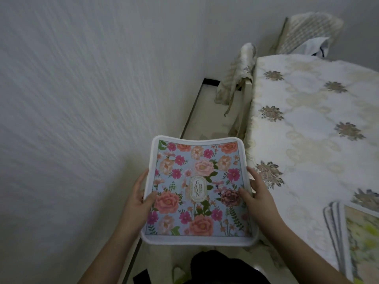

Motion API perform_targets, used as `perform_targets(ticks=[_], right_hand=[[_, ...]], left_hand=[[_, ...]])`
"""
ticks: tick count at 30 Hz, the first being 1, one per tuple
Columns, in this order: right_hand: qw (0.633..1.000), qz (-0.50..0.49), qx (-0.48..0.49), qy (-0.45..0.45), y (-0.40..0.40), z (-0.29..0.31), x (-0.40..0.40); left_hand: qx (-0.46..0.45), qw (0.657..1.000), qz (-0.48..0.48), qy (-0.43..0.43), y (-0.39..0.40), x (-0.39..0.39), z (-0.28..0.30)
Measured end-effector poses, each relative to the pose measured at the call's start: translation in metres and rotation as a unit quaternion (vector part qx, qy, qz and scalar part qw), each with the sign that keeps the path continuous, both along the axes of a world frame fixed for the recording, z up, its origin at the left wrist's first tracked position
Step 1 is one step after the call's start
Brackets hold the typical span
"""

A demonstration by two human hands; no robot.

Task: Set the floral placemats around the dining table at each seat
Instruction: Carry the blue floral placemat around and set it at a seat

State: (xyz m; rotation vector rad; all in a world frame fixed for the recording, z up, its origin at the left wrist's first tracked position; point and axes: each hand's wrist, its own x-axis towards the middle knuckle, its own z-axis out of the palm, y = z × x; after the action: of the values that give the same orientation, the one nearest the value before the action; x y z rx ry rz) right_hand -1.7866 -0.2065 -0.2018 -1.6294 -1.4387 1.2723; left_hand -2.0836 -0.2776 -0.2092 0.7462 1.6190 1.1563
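Observation:
A floral placemat [196, 189] with pink and orange flowers on light blue and a white border hangs in the air, left of the dining table [311, 124]. My left hand [141, 193] grips its left edge, thumb on top. My right hand [256, 191] grips its right edge the same way. The mat sags a little between them. A stack of several more placemats [348, 238] lies on the table's near right corner, partly cut off by the frame edge.
The table wears a white cloth with embroidered flowers. A covered chair [238, 78] stands at its far left side and another [307, 33] at the far end. A white wall [82, 99] runs close along the left, leaving a narrow strip of floor.

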Motion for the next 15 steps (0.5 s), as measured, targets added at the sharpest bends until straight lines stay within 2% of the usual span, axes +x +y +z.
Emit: perform_targets(ticks=[6, 15], right_hand=[[0.995, -0.096, 0.000, 0.028, 0.030, -0.013, 0.036], [0.986, -0.156, 0.002, 0.063, 0.103, -0.023, 0.061]], left_hand=[[0.006, 0.996, -0.088, 0.025, 0.083, 0.026, -0.004], [0.008, 0.984, -0.163, 0.071, 0.203, 0.056, 0.016]])
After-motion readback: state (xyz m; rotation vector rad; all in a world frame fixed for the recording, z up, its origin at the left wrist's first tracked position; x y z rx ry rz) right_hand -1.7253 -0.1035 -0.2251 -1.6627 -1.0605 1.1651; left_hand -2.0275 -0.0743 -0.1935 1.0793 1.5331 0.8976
